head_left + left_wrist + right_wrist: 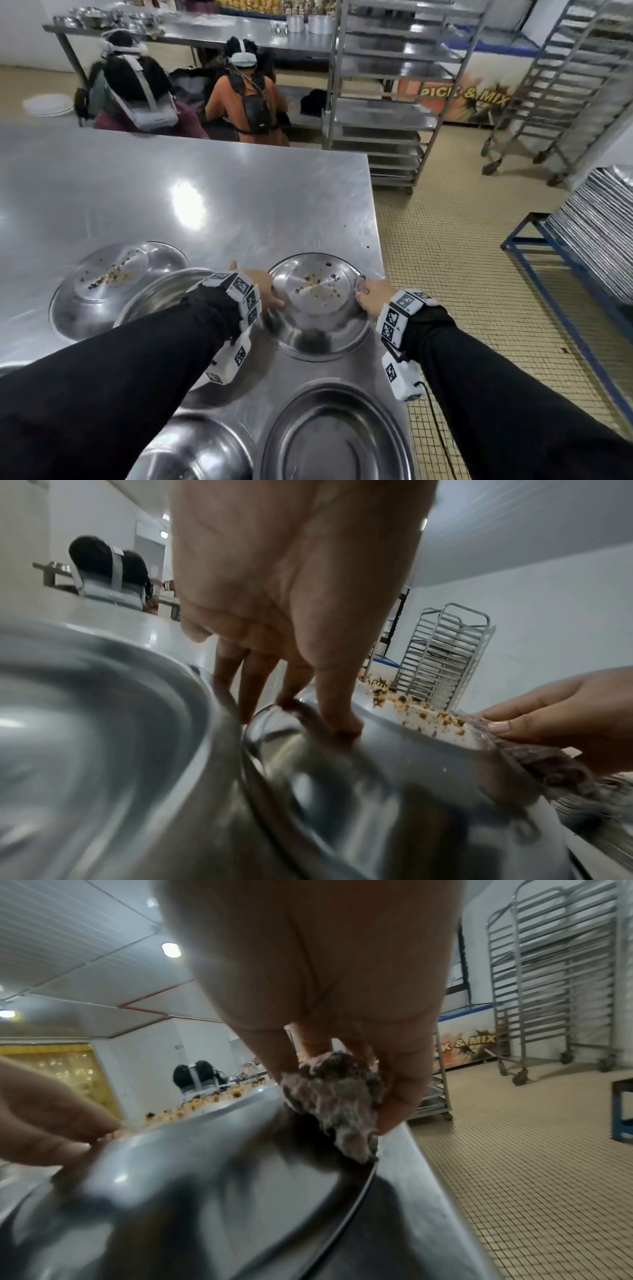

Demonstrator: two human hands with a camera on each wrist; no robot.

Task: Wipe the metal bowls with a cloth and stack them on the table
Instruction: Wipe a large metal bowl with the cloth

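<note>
An upside-down metal bowl [318, 318] [394, 777] [205, 1177] sits near the table's right edge, with food crumbs [317, 286] on its flat base. My left hand [265, 287] [291, 588] presses straight fingers [337, 715] against its left flank. My right hand [371, 294] [325, 961] pinches a bunched, dirty grey cloth [360, 284] [335, 1093] [534, 753] against the bowl's right flank. Another upturned bowl [102, 284] with crumbs lies to the left. An upright bowl [161, 294] [103, 723] sits under my left wrist.
Two more upright bowls [335, 435] [191, 452] stand at the near edge of the steel table [205, 188]. Its right edge drops to tiled floor. Tray racks [387, 102], stacked trays [596, 233] and two persons [137, 89] lie beyond.
</note>
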